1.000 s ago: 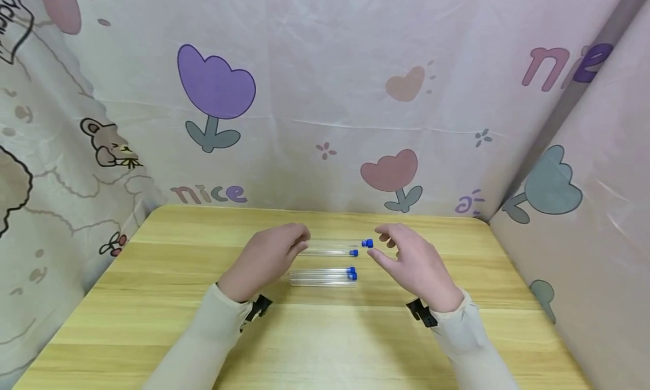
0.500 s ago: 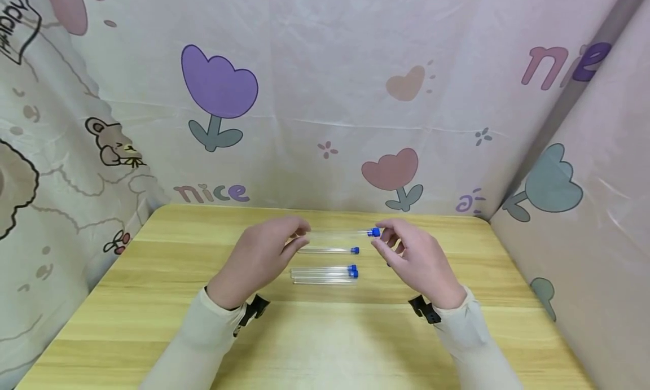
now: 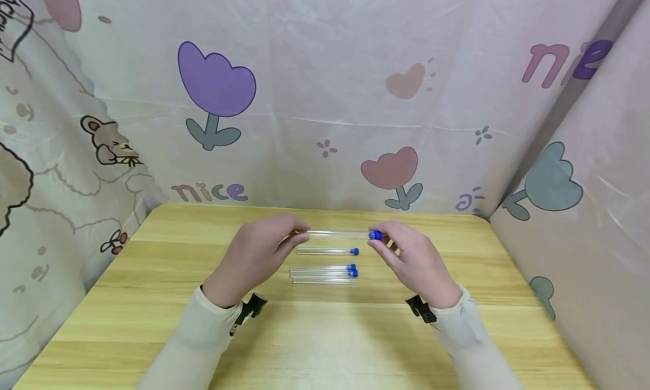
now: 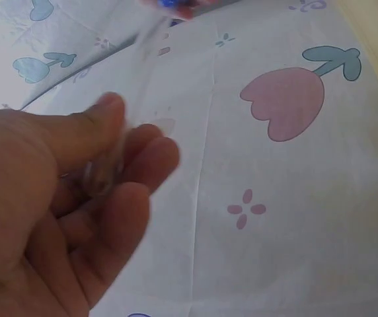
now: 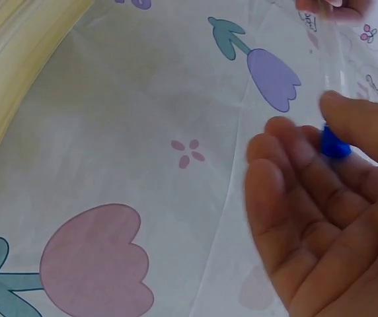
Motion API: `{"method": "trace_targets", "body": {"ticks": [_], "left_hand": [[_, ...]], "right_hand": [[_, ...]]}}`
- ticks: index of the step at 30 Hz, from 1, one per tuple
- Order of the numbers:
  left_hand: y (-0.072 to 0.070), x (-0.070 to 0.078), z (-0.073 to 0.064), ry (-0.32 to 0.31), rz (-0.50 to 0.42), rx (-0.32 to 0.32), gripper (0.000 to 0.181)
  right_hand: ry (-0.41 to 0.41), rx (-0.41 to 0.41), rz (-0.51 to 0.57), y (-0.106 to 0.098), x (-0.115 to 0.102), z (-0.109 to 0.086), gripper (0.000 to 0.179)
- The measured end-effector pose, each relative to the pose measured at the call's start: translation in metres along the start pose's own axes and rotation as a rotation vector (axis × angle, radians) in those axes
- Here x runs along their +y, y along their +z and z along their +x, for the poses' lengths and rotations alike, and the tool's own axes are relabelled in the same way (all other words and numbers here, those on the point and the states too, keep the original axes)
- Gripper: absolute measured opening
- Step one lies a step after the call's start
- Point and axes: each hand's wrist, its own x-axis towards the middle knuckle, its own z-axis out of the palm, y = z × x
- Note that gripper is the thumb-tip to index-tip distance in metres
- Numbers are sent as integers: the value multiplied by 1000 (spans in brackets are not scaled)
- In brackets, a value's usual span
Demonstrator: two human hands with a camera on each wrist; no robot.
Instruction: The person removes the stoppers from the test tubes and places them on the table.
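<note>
A clear test tube (image 3: pixel 337 233) with a blue cap (image 3: pixel 375 235) lies level between my hands, above the table. My left hand (image 3: pixel 259 252) pinches its left end between thumb and fingers; in the left wrist view the rounded end (image 4: pixel 100 178) shows inside the curled fingers. My right hand (image 3: pixel 418 260) holds the cap end, and in the right wrist view the blue cap (image 5: pixel 335 142) sits between thumb and fingers. Closer to me, one capped test tube (image 3: pixel 327 252) lies on the table, then a close group of test tubes (image 3: pixel 324 275) with blue caps.
The wood-patterned table (image 3: pixel 325 345) ends at a printed cloth (image 3: pixel 304 96) behind, with more cloth at both sides. All the lying tubes point their caps rightward. A black wrist mount (image 3: pixel 250 311) sits on each sleeve.
My left hand has raised the test tube and moved it away from me and to the right. My right hand, earlier apart from the cap, now holds it. The lying tubes stay put.
</note>
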Motion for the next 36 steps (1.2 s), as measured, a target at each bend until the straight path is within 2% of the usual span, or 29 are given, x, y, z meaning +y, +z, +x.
{"method": "trace_targets", "body": {"ticks": [5,13,19,25,30,36], "left_hand": [[-1,-3,-1,2,-14,38,18],[-3,-4,-1,-16,-1,2,19],[-4,-5,-3,-65,65,-26,27],[-2,-6,-3,-20,140,-48,22],[-2,-8,-4,8,147,-58,20],[-2,-10,-5,-14,132,-121,24]], "right_hand": [[-82,72,16,-1,1,0,24],[-127,102,29,2,1,1,23],[-169,115,38,4,0,2,23],[-225,107,49,7,1,2,26],[-213,79,47,6,1,0,22],[-157,105,-13,7,0,1,18]]}}
